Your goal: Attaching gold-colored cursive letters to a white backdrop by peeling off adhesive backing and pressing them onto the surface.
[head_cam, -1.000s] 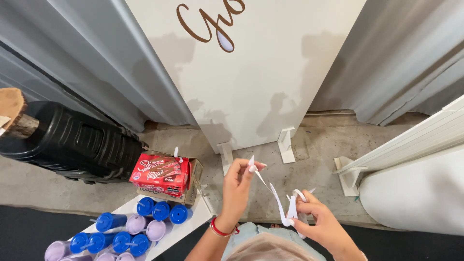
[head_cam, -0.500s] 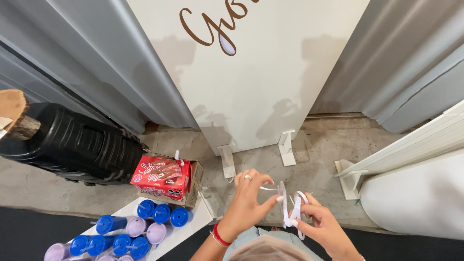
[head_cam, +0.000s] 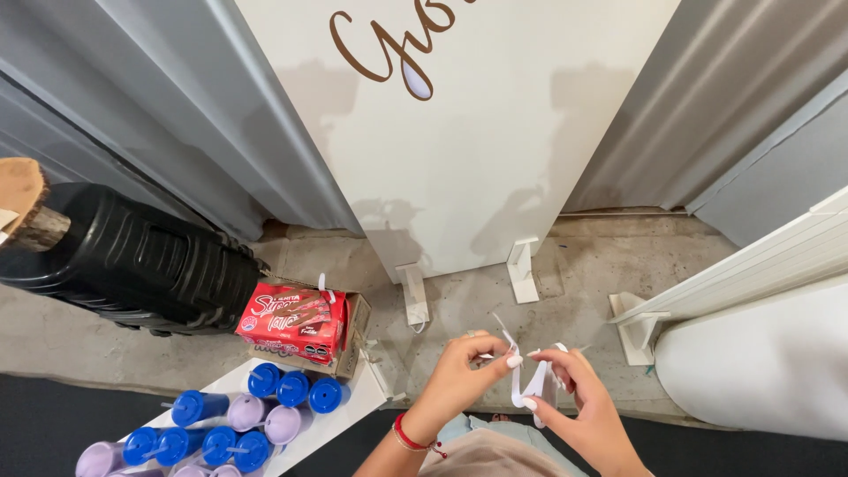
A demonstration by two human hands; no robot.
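Observation:
Both my hands are low in the view, over a concrete floor (head_cam: 468, 300). My left hand (head_cam: 459, 367), with a red bracelet on the wrist, pinches one end of a thin white strip (head_cam: 517, 375). My right hand (head_cam: 574, 402) holds the strip's looped lower part between thumb and fingers. The two hands are close together, almost touching. A tall white board (head_cam: 495, 132) with brown lettering stands upright just ahead of them on two white feet (head_cam: 523, 269).
A black ribbed container (head_cam: 132, 265) lies at the left. A red snack box (head_cam: 296, 322) sits in a cardboard box beside it. Several blue and lilac lidded cups (head_cam: 230, 424) stand on a white tray lower left. A white panel (head_cam: 751, 265) leans at the right.
My left hand came down from pulling the strip up and out, and moved right to meet my right hand. The strip is now bunched between both hands.

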